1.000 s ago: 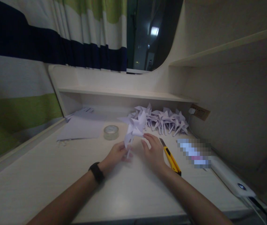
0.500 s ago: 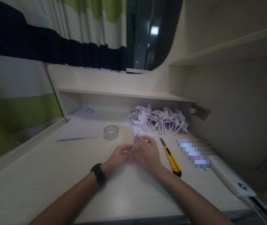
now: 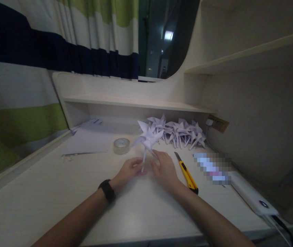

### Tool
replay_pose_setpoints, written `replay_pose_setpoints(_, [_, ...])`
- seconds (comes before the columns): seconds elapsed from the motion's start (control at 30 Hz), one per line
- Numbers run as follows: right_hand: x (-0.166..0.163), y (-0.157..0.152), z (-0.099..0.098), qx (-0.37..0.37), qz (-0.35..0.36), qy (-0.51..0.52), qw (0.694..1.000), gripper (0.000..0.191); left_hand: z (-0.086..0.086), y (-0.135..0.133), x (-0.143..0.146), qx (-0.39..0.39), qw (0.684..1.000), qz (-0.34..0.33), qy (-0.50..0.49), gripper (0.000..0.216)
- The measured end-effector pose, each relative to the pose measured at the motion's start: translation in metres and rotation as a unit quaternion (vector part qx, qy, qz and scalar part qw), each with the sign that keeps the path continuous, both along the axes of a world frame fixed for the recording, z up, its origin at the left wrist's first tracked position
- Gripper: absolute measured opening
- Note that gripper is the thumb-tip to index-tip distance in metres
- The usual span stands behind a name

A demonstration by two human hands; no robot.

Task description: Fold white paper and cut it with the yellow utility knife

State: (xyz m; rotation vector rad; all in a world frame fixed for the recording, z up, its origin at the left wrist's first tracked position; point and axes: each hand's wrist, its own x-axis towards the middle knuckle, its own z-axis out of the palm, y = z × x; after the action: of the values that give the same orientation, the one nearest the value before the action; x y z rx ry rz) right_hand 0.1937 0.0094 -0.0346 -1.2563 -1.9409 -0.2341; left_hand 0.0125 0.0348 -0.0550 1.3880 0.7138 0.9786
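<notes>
A white paper pinwheel (image 3: 148, 139) stands nearly upright over the desk in front of me, its blades spread. My left hand (image 3: 131, 167) is closed with thumb and fingers around the lower part of its thin paper stick (image 3: 144, 159). To the right of the stick, my right hand (image 3: 165, 168) has its thumb and fingers apart. Its fingertips are close to the pinwheel's lower blade; whether they touch it I cannot tell. A yellow utility knife (image 3: 188, 175) with its blade out lies just right of that hand. Left of the pinwheel sits a roll of clear tape (image 3: 121, 146).
Several finished paper pinwheels (image 3: 179, 130) lie piled at the back right. White paper sheets (image 3: 90, 139) are stacked at the back left. A blurred phone-like object (image 3: 212, 168) and a white power bank-like box (image 3: 253, 193) with cables line the right side. A low shelf (image 3: 136, 103) spans the back.
The pinwheel has turned to face me, and its blades and stick now show clearly. My right hand has opened and moved slightly right, off the stick; my left hand stays at the stick.
</notes>
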Motion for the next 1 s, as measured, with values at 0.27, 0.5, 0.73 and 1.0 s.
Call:
replay_pose_setpoints(0.27, [-0.022, -0.013, -0.014, -0.022, 0.100, -0.046, 0.994, 0.050, -0.002, 0.002, 0.003, 0.067, 0.996, 0.023, 0.048, 0.029])
replay_pose_setpoints(0.5, [-0.024, -0.021, -0.006, -0.042, 0.149, -0.072, 0.985, 0.052, 0.011, -0.002, 0.001, 0.138, 0.984, 0.068, 0.094, 0.020])
replay_pose_setpoints(0.73, [-0.014, -0.009, -0.007, -0.051, 0.125, -0.081, 0.988, 0.049, 0.001, 0.004, 0.001, 0.139, 0.983, 0.046, 0.110, 0.020])
replay_pose_setpoints(1.0, [-0.010, -0.008, -0.002, 0.018, 0.125, 0.004, 0.992, 0.032, 0.004, 0.002, 0.001, 0.116, 0.988, 0.051, 0.091, 0.026])
